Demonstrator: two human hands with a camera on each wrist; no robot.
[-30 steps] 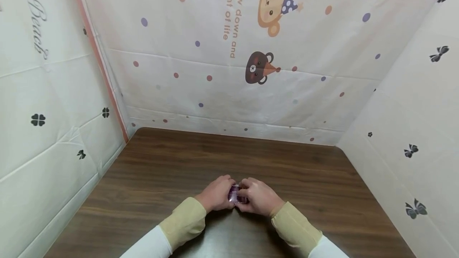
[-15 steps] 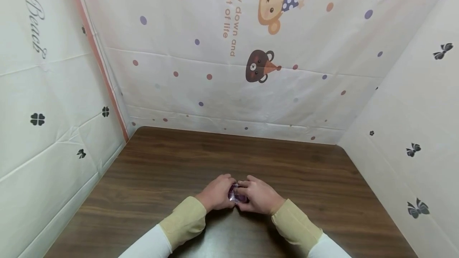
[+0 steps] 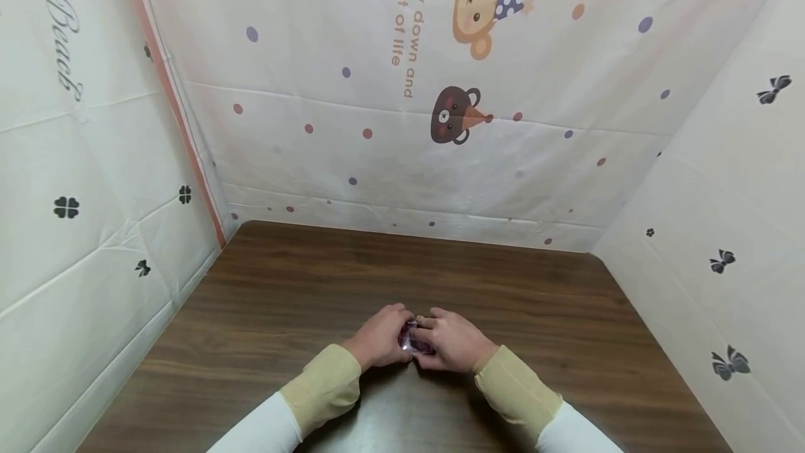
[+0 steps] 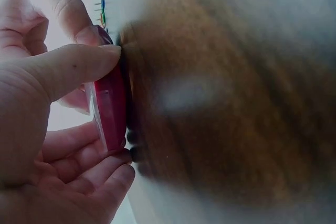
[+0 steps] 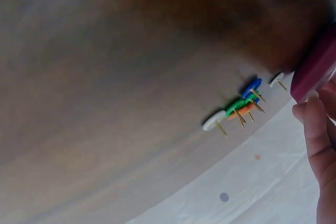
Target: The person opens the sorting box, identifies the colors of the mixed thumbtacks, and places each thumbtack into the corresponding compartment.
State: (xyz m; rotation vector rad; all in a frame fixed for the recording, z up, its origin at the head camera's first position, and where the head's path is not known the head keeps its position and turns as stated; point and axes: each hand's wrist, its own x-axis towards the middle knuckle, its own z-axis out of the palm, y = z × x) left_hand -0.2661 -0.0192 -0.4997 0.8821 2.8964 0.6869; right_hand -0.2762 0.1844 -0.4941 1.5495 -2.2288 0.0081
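A small magenta case (image 3: 407, 344) with a clear, shiny face sits between my two hands, low over the table. My left hand (image 3: 380, 336) grips its left end. In the left wrist view the case (image 4: 113, 111) stands edge-on, a thumb pressed against its side and fingers behind it. From the right, my right hand (image 3: 454, 342) holds it, fingers reaching over the top and thumb near the front edge. Several thumbtacks lie points-up close by in the right wrist view, among them a white thumbtack (image 5: 213, 120), a blue thumbtack (image 5: 252, 86) and a green one; the hands hide them from the head view.
The dark wood-grain table (image 3: 302, 271) has rounded far corners. White printed sheets (image 3: 289, 159) with dots and cartoon bears hang around its back and sides. Another white thumbtack (image 5: 276, 79) lies beside the case, nearest to it.
The fingers of my right hand have shifted slightly left over the top of the case. The left hand keeps its grip, and the head view has tilted a little.
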